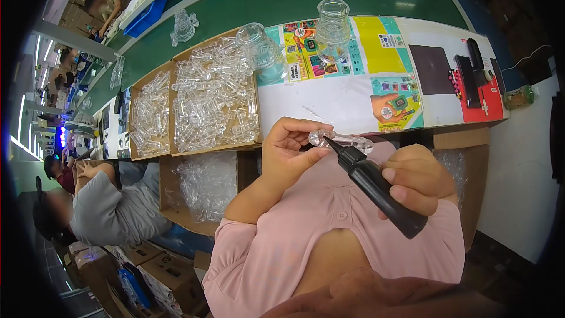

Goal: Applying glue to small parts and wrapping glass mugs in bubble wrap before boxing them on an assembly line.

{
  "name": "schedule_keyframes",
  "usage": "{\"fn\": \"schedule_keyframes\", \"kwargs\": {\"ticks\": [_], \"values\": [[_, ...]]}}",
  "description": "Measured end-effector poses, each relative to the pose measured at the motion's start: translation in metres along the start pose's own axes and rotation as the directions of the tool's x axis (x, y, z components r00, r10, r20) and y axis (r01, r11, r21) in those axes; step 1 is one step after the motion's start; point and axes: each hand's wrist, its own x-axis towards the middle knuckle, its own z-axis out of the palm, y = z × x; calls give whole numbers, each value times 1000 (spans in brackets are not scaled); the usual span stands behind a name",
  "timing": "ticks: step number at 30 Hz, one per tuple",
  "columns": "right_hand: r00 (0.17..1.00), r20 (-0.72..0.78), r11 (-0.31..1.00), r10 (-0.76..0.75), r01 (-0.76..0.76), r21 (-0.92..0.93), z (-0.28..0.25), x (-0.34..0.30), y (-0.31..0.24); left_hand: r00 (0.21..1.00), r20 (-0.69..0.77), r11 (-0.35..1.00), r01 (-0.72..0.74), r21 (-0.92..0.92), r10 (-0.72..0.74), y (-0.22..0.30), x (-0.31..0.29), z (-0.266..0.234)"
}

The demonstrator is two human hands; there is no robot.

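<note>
Between the thumb and fingers of my left hand [294, 152] is a small clear plastic part [358, 143], with a rounded end near my fingertips and its other end pointing right. My right hand [416, 179] grips a black squeeze bottle [385, 197] with a narrow pointed nozzle. The bottle is tilted, and its tip meets or nearly meets the rounded end of the clear part; I cannot tell if they touch. Both hands are in front of my chest, just off the table's near edge. Whether any liquid leaves the nozzle is too small to see.
A cardboard tray [257, 106] of clear plastic pieces stands left, beside a smaller one [134, 135]. Two clear vessels [333, 35] [253, 41] stand behind. A black tool [468, 82] lies at right. Below the table is a box of clear plastic [206, 185]. Co-workers sit left.
</note>
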Motion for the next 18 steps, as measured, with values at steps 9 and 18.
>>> {"fn": "schedule_keyframes", "kwargs": {"ticks": [9,18], "values": [[999,-2,998,49,-49,-42,-5,2,-1,985,5,959,-167,231,170,-3,3,0],[856,-153,863,493,-504,-39,1,-24,10,891,79,682,-398,614,448,-4,2,-6]]}}
